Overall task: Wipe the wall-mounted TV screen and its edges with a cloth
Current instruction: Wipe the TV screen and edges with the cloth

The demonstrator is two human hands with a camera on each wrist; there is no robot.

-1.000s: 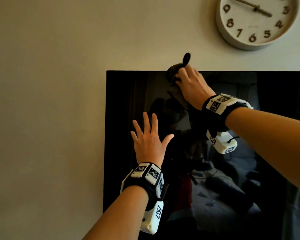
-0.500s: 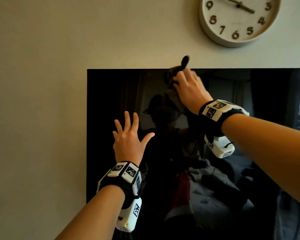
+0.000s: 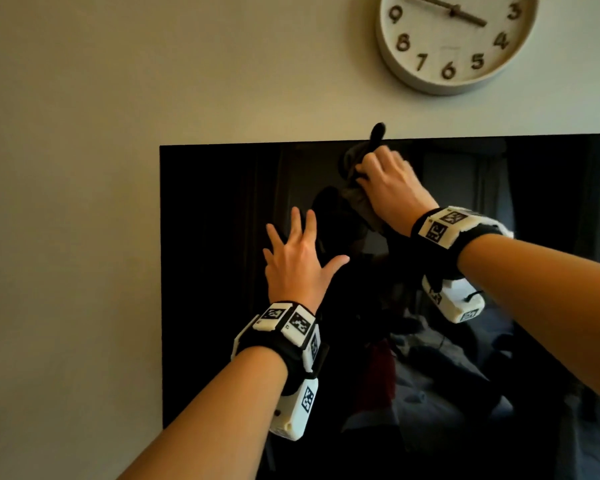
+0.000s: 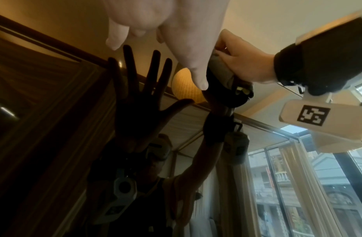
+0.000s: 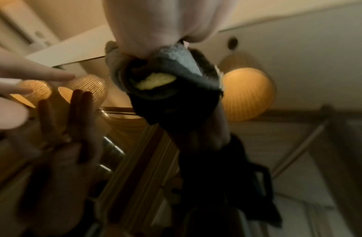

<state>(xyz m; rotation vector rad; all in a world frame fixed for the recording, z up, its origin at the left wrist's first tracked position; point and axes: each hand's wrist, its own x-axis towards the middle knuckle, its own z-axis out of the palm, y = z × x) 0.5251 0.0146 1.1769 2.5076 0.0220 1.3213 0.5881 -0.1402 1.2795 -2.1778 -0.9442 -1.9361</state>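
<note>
wall same, tv view shifted, cloth lower

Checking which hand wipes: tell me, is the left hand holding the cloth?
No, the left hand is spread empty; the right hand grips the cloth.

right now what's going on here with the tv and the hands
A person is wiping a wall-mounted TV. The right hand grips a bunched grey cloth against the screen at its top edge, with a bit of cloth poking above the frame. The left hand is spread open, fingers straight, at the glass lower down and to the left; whether it touches is hard to tell. A round wall clock hangs above the TV.
</note>
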